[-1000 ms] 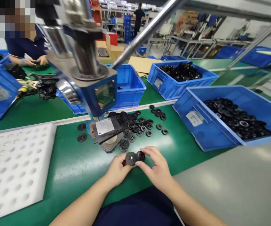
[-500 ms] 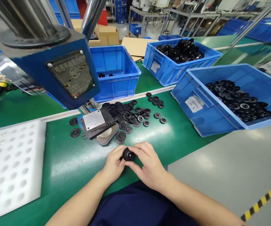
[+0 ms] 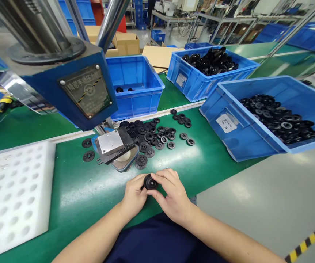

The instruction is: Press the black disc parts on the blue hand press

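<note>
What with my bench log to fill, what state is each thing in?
Black wheel: held between left hand and right hand
Right box: open, part-filled
Back box: open, heaped
Middle box: open, sparsely filled
Loose discs: scattered, some piled
White tray: flat, holes upward
Press: position unclear

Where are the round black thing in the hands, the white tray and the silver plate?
Round black thing [image 3: 150, 182]: head view, front face.
White tray [image 3: 45, 184]: head view, right edge.
Silver plate [image 3: 109, 141]: head view, top face.
</note>
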The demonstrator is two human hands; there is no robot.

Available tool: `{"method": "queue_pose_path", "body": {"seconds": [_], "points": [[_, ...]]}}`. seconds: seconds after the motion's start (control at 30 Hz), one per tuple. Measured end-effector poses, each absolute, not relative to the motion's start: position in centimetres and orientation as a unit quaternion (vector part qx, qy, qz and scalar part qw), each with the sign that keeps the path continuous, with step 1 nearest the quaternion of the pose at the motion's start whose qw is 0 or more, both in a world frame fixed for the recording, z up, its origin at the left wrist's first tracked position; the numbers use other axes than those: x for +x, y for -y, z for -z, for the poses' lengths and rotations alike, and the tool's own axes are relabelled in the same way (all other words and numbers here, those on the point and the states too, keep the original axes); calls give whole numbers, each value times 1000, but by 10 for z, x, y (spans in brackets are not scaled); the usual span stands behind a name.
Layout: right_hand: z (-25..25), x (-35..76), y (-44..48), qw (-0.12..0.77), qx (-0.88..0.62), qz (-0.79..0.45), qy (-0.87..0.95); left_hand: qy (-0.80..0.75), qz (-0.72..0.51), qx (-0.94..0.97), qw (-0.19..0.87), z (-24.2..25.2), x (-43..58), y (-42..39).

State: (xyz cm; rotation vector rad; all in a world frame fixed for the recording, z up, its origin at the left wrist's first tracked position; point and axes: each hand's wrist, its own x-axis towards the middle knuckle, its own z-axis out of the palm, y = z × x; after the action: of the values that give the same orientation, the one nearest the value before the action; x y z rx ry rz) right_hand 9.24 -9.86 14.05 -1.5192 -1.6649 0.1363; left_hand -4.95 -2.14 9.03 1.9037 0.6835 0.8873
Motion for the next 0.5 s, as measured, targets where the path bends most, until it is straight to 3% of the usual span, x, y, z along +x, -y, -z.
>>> {"method": "queue_pose_path", "body": {"seconds": [0.5], "points": [[-114,105,89,445,-572,27,689,-323,-315,758,471,-83,-39,22]]}}
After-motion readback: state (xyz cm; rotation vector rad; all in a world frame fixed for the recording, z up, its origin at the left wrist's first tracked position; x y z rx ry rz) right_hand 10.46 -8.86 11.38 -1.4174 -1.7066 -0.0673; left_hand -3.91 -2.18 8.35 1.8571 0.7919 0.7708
